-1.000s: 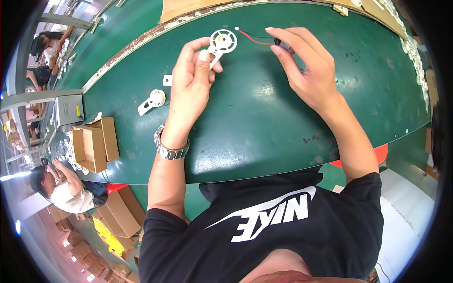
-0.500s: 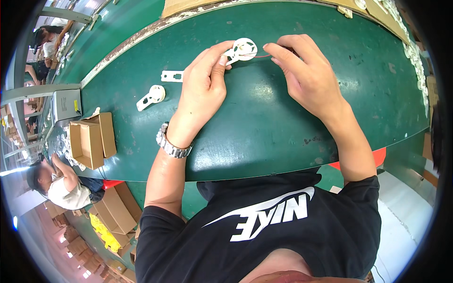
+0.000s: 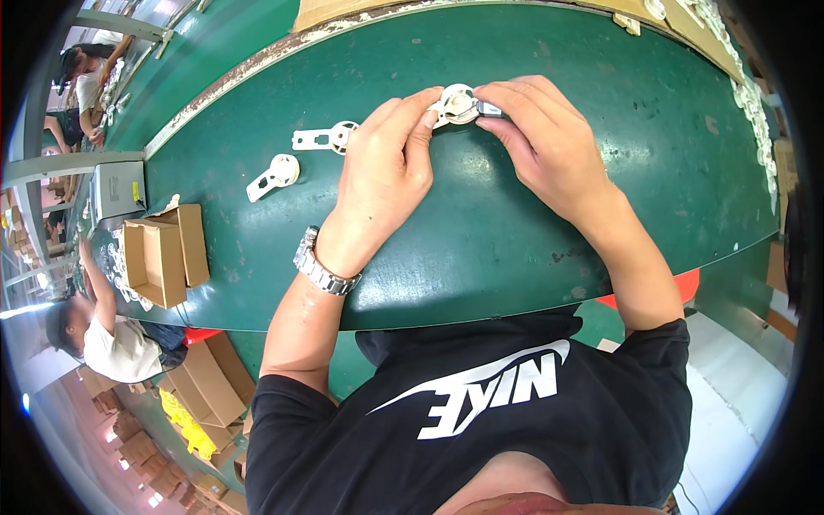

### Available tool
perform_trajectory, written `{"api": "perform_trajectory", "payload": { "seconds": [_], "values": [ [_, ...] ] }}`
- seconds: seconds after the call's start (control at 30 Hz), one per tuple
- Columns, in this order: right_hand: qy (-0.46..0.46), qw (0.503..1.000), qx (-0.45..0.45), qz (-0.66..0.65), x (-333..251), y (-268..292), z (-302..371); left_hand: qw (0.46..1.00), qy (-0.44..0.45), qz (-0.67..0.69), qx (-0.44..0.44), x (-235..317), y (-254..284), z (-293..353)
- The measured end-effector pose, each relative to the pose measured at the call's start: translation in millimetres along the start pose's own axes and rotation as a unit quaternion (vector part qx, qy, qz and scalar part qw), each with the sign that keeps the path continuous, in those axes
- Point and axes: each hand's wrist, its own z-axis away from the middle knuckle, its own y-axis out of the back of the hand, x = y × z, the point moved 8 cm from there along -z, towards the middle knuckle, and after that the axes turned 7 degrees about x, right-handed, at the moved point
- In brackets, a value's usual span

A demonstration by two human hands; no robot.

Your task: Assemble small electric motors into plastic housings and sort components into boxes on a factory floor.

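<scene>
My left hand (image 3: 388, 167) is closed on the flat arm of a white plastic piece with a round, reel-like end (image 3: 459, 104), held just above the green table. At the right edge of that round end, my right hand (image 3: 554, 142) pinches a small dark block (image 3: 490, 109) with a pale face; its exact kind is too small to tell. Two similar white pieces lie left of my hands. One piece (image 3: 312, 139) is partly hidden by my left hand; the other piece (image 3: 281, 171) rests nearer me.
An opened cardboard box (image 3: 153, 264) and a grey metal box (image 3: 120, 190) stand at the table's left end. Two co-workers sit along the left, one person (image 3: 124, 348) close by. A raised, worn ledge (image 3: 249, 70) runs along the table's far edge, with cardboard (image 3: 369, 10) beyond.
My right hand has moved left, up to the reel end, and the dark block now shows in its fingers. The red wire no longer shows. My left hand has shifted slightly right and nearer me.
</scene>
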Motion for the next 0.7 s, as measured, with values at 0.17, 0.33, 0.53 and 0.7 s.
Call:
{"api": "perform_trajectory", "payload": {
  "seconds": [0.17, 0.33, 0.53, 0.7],
  "values": [
    [0.018, 0.995, -0.016, 0.099, -4, -1, -2, 1.000, 0.011, -0.009, 0.024, 2, 1, 6],
    [0.009, 0.994, -0.023, 0.106, 1, -6, 3, 0.999, 0.041, 0.001, 0.002, 3, -5, 9],
    [-0.009, 0.998, -0.040, 0.055, -5, -7, 1, 0.993, 0.110, 0.028, -0.033, -1, -5, 9],
    [-0.014, 0.998, -0.058, 0.030, -7, -12, 2, 0.990, 0.120, 0.079, -0.010, -2, -6, 11]
  ]
}}
